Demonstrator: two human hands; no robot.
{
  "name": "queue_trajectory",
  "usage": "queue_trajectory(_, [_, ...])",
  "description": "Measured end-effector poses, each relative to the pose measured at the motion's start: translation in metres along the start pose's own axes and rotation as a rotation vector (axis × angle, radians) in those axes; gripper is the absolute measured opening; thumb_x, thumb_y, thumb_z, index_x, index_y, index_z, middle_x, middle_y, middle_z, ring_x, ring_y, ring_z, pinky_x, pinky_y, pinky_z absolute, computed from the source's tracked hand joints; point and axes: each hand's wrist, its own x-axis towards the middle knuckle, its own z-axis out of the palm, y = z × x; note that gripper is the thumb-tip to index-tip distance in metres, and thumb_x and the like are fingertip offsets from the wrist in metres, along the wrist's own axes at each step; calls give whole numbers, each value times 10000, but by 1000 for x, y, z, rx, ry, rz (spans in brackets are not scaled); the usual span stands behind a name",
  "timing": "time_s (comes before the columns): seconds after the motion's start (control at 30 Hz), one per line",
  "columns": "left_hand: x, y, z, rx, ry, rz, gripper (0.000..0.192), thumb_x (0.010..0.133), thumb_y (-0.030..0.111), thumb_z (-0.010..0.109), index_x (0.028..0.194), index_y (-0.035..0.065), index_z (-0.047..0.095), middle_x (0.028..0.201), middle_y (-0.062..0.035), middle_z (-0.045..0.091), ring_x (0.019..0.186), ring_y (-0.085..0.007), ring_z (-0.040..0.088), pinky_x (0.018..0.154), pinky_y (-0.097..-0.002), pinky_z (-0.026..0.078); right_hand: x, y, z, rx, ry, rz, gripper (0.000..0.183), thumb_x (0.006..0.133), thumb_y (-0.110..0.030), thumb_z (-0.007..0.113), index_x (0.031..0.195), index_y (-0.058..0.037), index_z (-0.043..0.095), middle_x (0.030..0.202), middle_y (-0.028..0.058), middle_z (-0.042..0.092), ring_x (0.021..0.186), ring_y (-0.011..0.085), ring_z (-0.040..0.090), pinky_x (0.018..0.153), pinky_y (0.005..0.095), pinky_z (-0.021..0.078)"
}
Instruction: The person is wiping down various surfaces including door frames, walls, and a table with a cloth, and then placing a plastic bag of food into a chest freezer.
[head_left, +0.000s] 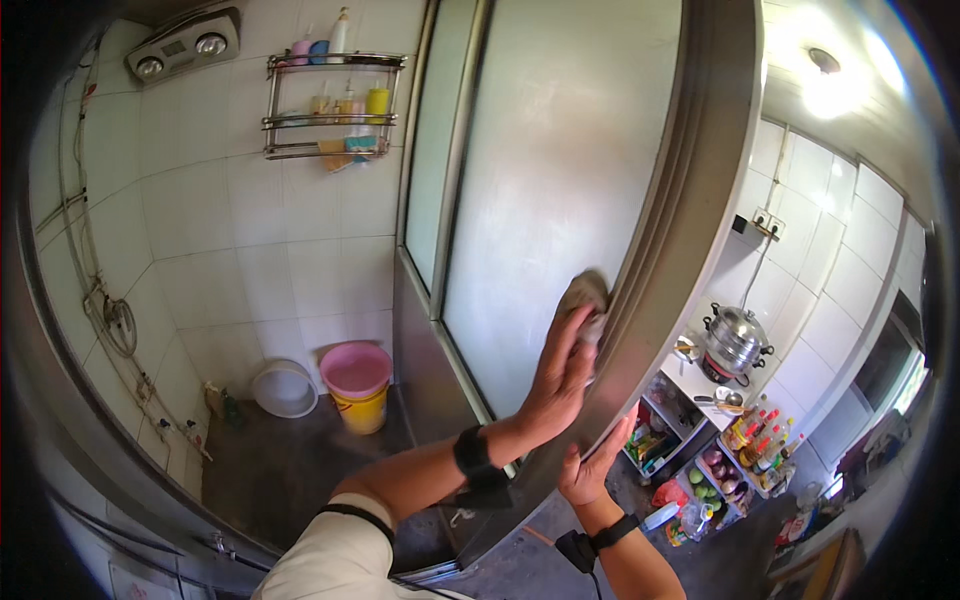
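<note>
My left hand (562, 375) presses a grey-brown cloth (586, 292) flat against the frosted glass panel (555, 187) of a metal-framed door, close to the thick frame post (694, 150). The cloth and fingers look slightly blurred. Lower and to the right, my right hand (596, 461) rests against the outer edge of the same post; part of its fingers is hidden at the edge, and no object shows in it. Both wrists wear black straps.
Left, a wire shelf (330, 120) with bottles hangs on white tiles above a pink basin (356, 369) on a yellow bucket (363, 411). A grey basin (285, 388) stands beside them. Right, a steamer pot (737, 337) stands on a counter near bottles (765, 446) and vegetables (705, 487).
</note>
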Motion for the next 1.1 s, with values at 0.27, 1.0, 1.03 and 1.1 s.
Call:
queue_trajectory(0.27, [111,43,19,63,19,330,400,940,184,362,1297,13,305,1280,-141,334,1137,-227,368,933,-295,319,0,0,3,13,21,12,696,872,-362,425,1383,-62,59,1387,285,108,1272,443,163,1017,508,152])
queue_trajectory(1.0, [29,26,26,461,-114,508,511,677,114,692,1104,-3,436,1169,-213,387,1099,-362,396,926,-398,350,-7,6,4,64,33,-7,640,867,-290,432,1360,-11,136,1382,298,116,1269,459,163,1029,493,157])
queue_trajectory(1.03, [10,19,21,446,-138,452,501,671,110,694,1090,-3,443,1154,-203,395,1091,-357,401,920,-399,356,-10,7,6,72,30,0,640,867,-290,432,1360,-11,136,1382,298,116,1269,459,163,1029,493,157])
queue_trajectory(1.1, [-23,12,11,449,-165,388,491,665,105,696,1076,-4,451,1139,-193,402,1083,-351,406,914,-399,363,-12,3,9,35,-70,85,658,803,-275,506,1333,-19,213,1344,321,174,1234,479,214,1019,503,187])
